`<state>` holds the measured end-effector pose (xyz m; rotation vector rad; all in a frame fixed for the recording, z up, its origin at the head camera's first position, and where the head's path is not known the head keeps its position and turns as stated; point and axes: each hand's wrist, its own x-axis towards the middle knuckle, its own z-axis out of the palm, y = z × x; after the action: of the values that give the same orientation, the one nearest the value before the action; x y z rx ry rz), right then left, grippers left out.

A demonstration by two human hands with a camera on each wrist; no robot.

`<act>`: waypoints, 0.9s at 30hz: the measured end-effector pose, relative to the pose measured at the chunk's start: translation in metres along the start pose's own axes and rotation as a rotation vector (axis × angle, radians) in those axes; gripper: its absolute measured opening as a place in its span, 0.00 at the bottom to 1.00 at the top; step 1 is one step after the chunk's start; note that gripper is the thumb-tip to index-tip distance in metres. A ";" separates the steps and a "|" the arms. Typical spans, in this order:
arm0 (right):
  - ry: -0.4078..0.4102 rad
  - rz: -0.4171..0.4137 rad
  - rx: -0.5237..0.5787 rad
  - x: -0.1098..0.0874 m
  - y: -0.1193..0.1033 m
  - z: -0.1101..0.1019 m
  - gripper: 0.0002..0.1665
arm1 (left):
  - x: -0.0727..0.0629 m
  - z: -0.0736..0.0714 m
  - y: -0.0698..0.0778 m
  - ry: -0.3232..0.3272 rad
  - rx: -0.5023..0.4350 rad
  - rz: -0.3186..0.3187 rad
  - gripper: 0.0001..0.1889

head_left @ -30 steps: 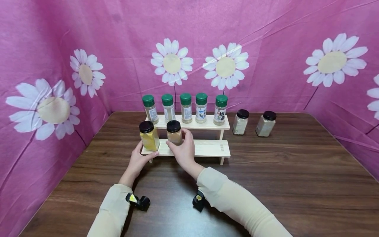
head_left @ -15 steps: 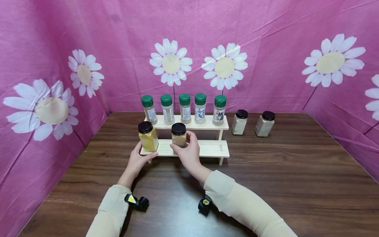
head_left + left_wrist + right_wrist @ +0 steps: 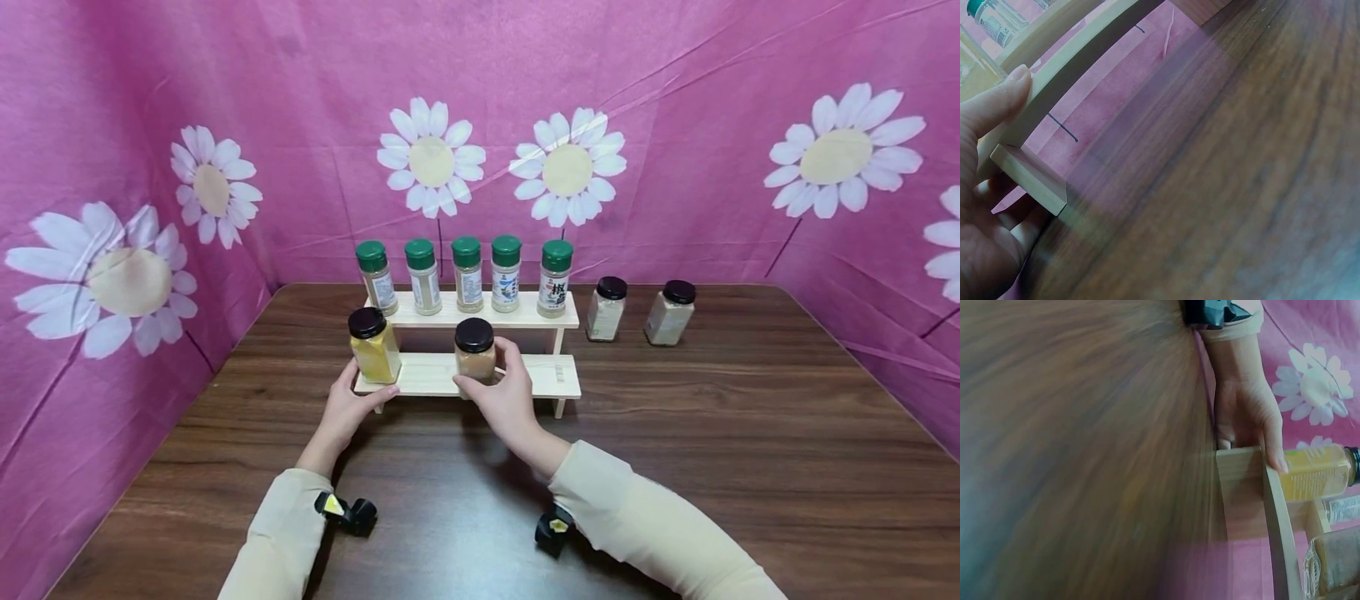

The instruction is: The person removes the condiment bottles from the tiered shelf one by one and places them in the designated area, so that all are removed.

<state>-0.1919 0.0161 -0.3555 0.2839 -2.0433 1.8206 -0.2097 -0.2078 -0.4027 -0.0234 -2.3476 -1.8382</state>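
Observation:
My right hand holds a black-lidded spice jar of tan powder between thumb and fingers. It is upright at the front of the lower shelf, near its middle, and its base overlaps the shelf's front edge in the head view. At the left end of the two-tier wooden rack, my left hand grips the lower shelf. The left thumb lies over the front edge while the other fingers are below, by the leg. Just above that thumb stands a jar of yellow powder with a black lid.
Several green-capped shakers line the rack's upper shelf. To the right on the brown table stand two black-lidded jars of pale powder, one nearer the rack and one farther. A pink flowered cloth hangs behind.
My right hand has carried the tan-powder jar rightward along the lower shelf and slightly toward me, away from the yellow jar. The left hand keeps its grip on the rack.

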 end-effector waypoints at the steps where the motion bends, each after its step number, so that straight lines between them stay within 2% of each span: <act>1: 0.000 0.000 -0.003 0.000 0.001 -0.004 0.33 | 0.000 0.000 0.000 -0.002 -0.003 -0.001 0.37; 15: 0.005 0.037 -0.047 0.001 -0.006 -0.046 0.33 | 0.000 -0.003 0.001 -0.008 -0.020 0.014 0.38; 21: 0.012 0.035 -0.089 0.002 -0.002 -0.067 0.33 | -0.001 -0.002 0.001 -0.005 -0.023 0.015 0.37; 27: 0.030 0.070 -0.108 0.002 0.001 -0.087 0.34 | -0.001 0.000 0.001 -0.010 -0.011 -0.001 0.38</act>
<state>-0.1808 0.1024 -0.3490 0.1558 -2.1464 1.7358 -0.2084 -0.2079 -0.4021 -0.0329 -2.3440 -1.8558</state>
